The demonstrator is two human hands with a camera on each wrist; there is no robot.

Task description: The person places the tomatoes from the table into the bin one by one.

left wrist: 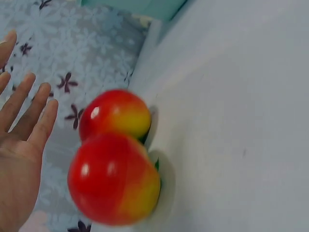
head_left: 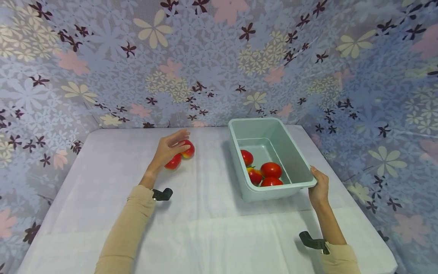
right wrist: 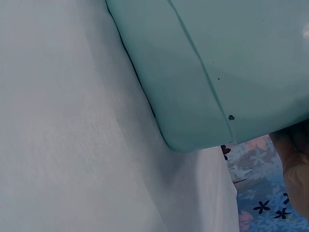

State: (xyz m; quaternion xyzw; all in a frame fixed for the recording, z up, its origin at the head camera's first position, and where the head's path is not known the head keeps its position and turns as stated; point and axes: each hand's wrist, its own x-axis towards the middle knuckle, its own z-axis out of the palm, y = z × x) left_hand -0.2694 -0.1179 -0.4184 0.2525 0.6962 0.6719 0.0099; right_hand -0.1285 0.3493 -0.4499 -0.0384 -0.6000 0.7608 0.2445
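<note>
My left hand (head_left: 165,150) hovers just above two tomatoes, its fingers extended and holding nothing. The farther tomato (head_left: 189,149) and the nearer tomato (head_left: 173,162) are red with yellow patches and sit side by side on the table. In the left wrist view the fingers (left wrist: 21,113) stand apart from both tomatoes. At the right, my right hand (head_left: 319,187) grips the near right corner of a pale green plastic tub (head_left: 273,195). Several tomatoes lie inside it towards the near left, among them a red one (head_left: 271,169). In the right wrist view the tub's wall (right wrist: 193,96) hides most of that hand.
A white cloth (head_left: 212,243) covers the table. Floral fabric (head_left: 212,68) hangs behind the far edge and along both sides. Each wrist carries a black camera mount, the left one (head_left: 163,194) close above the cloth.
</note>
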